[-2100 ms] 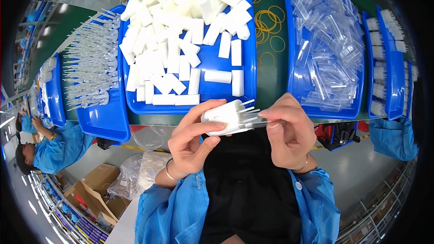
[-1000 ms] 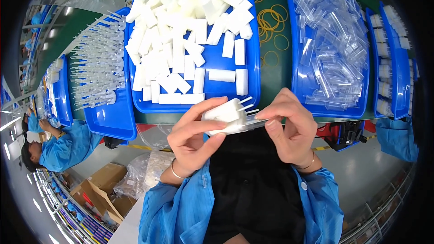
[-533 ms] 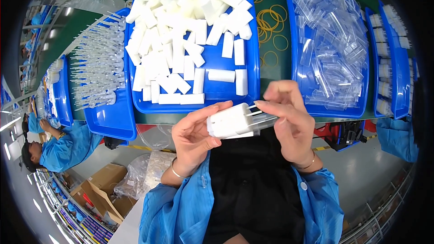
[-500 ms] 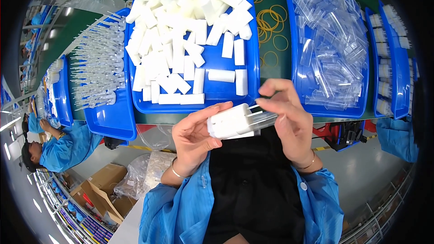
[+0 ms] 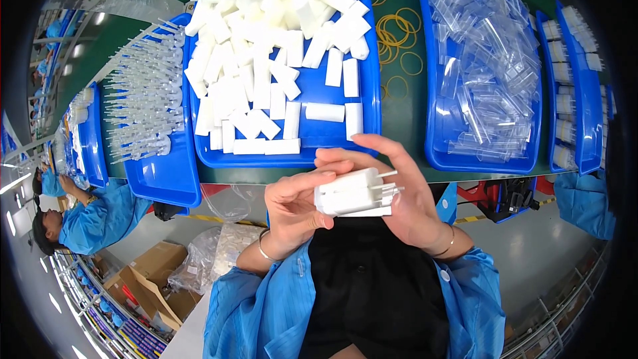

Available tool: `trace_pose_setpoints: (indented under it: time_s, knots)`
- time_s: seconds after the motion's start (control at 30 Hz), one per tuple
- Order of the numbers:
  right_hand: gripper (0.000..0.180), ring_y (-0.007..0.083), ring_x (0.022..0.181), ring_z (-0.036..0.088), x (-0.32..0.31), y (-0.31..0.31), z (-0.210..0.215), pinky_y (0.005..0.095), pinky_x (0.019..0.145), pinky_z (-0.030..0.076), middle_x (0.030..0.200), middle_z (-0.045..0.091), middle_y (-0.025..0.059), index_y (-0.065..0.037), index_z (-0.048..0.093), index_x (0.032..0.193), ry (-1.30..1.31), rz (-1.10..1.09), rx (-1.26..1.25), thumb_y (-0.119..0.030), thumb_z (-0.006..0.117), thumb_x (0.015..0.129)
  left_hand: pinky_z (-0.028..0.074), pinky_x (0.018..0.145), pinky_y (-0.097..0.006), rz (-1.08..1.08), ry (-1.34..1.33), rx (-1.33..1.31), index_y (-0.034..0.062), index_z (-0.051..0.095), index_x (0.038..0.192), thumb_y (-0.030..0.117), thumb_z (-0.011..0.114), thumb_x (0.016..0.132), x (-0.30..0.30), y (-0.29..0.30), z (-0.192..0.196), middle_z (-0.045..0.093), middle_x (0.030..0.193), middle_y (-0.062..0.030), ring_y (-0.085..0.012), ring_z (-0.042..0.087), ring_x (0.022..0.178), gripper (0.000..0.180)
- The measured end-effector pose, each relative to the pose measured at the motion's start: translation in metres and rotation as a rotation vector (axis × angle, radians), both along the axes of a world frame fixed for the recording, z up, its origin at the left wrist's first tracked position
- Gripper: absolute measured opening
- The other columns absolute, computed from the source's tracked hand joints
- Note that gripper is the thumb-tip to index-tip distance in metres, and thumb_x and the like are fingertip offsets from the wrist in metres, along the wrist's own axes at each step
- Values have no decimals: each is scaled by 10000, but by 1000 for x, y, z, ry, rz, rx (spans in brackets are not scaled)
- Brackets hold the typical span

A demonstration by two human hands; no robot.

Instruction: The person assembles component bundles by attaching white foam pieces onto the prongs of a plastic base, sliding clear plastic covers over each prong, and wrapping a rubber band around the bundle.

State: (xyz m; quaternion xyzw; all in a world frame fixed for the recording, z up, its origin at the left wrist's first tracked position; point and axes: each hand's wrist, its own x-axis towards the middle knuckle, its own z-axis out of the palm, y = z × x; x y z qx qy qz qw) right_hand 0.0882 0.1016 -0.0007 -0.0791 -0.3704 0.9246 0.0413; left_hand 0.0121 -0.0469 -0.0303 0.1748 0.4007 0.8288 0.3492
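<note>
Just in front of my body I hold a bundle of white foam blocks. Clear plastic shows at its left end, and thin whitish rods stick out on the right. Around the left end, my left hand is closed, thumb below and fingers above. My right hand cups the other end, its palm by the rod tips and its fingers bent over the far upper side. Its thumb is hidden. Beyond my hands, a blue tray bears a heap of similar white foam blocks.
At the right, another blue tray holds clear plastic sleeves. Yellow rubber bands lie between the trays on the green table. Left is a blue tray of thin white sticks. A co-worker sits far left, near a cardboard box.
My right hand has gone from pinching at clear plastic on the bundle's right end to cupping that end. The bundle has shifted slightly right, and its clear right end now shows thin rods.
</note>
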Motion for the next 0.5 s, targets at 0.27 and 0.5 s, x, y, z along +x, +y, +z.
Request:
trace_pose_setpoints:
  time_s: [0.27, 0.5]
  knots:
    - [572, 285, 1230, 399, 0, -4, -5, 382, 1000, 333, 1340, 352, 244, -28, 202, 1351, 198, 27, -15, -208, 493, 892, 429, 935, -393, -53, 63, -29, 15, 556, 1138, 194, 799, 656, 1, 3, 0, 533, 1174, -240, -301, 543, 1081, 569]
    - [541, 275, 1249, 372, -2, -2, -15, 373, 997, 329, 1352, 341, 231, -14, 252, 1330, 233, 16, 65, -282, 457, 907, 430, 925, -353, 2, -61, 73, -49, 531, 1151, 89, 769, 668, 2, 10, 0, 521, 1182, -262, -274, 544, 1082, 556]
